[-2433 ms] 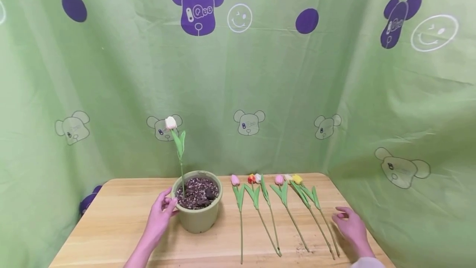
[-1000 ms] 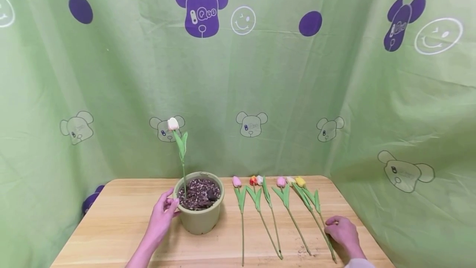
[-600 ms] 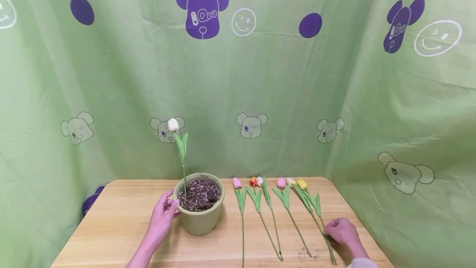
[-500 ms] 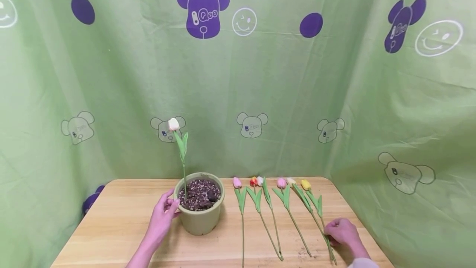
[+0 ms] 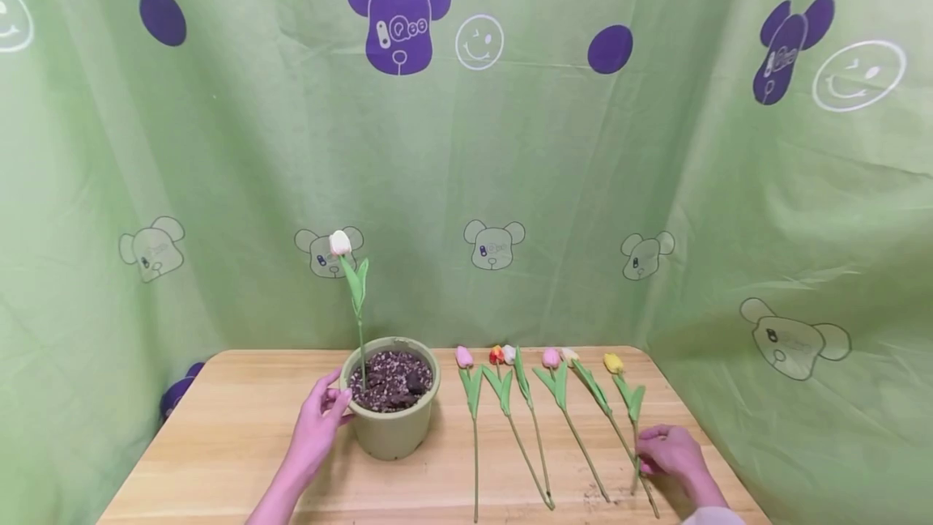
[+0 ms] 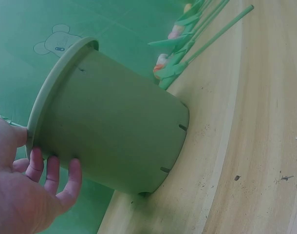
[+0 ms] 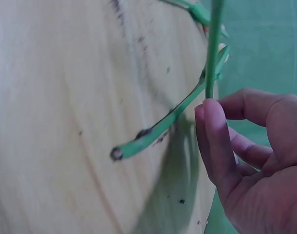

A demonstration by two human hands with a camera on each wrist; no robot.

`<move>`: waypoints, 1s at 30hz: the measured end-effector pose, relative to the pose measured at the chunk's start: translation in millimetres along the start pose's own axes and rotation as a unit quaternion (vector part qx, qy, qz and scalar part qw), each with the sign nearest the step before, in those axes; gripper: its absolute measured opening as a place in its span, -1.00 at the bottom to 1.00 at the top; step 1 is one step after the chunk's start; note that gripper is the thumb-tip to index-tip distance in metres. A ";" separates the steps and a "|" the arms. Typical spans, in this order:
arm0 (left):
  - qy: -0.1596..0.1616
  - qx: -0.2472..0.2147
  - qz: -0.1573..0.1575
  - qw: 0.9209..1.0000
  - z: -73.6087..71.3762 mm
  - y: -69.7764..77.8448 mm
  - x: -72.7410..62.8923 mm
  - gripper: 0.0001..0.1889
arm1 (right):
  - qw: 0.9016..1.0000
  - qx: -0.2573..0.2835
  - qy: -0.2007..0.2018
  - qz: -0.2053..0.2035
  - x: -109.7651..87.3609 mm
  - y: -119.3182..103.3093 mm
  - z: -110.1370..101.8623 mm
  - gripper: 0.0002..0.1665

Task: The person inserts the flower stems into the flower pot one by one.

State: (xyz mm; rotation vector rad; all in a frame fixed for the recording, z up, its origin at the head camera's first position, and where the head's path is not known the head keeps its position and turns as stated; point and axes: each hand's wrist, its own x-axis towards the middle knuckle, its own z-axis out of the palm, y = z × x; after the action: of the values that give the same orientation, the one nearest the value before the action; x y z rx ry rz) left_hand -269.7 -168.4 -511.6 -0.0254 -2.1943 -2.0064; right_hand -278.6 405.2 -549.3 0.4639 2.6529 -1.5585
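In the head view, the left hand (image 5: 317, 420) grips the rim of the green pot (image 5: 394, 437), left of the lower centre, where one white tulip (image 5: 355, 286) stands in the soil (image 5: 397, 367). At lower right, the right hand (image 5: 676, 454) pinches the stem of the yellow tulip (image 5: 636, 403) between thumb and fingers. Five other tulips (image 5: 562, 389) lie on the wooden table (image 5: 233, 428) between pot and right hand.

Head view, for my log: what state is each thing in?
Pot: upright on the table
Soil: dark, lumpy, below the rim
Potted white tulip: standing, stem in the soil
Yellow tulip: held by its stem
Five other tulips: lying on the table
Left grip: holding the pot's rim
Right grip: pinching the yellow tulip's stem
Table: dotted with specks
Curtain: hanging, creased
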 end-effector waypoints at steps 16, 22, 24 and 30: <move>-0.001 -0.002 0.000 1.000 1.0 2.3 1.0 -0.39 | 0.996 0.083 0.007 -0.014 -9.2 -21.0 5.8 -0.28; 0.000 -0.003 -0.002 1.000 0.9 1.8 0.4 -0.39 | 0.993 0.110 0.002 -0.028 -15.0 -31.2 12.7 -0.31; 0.001 -0.004 -0.004 1.000 1.1 2.2 0.0 -0.40 | 0.993 0.117 -0.002 -0.030 -16.4 -33.9 15.0 -0.31; -0.001 -0.003 -0.007 1.000 0.5 1.8 -0.8 -0.39 | 0.990 0.140 -0.009 -0.033 -19.0 -41.6 23.8 -0.32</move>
State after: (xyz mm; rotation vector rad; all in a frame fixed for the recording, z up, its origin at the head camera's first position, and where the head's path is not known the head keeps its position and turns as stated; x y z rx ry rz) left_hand -268.8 -167.6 -510.0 -0.0140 -2.1959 -2.0204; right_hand -274.6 361.3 -522.5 0.3695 2.4687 -1.9567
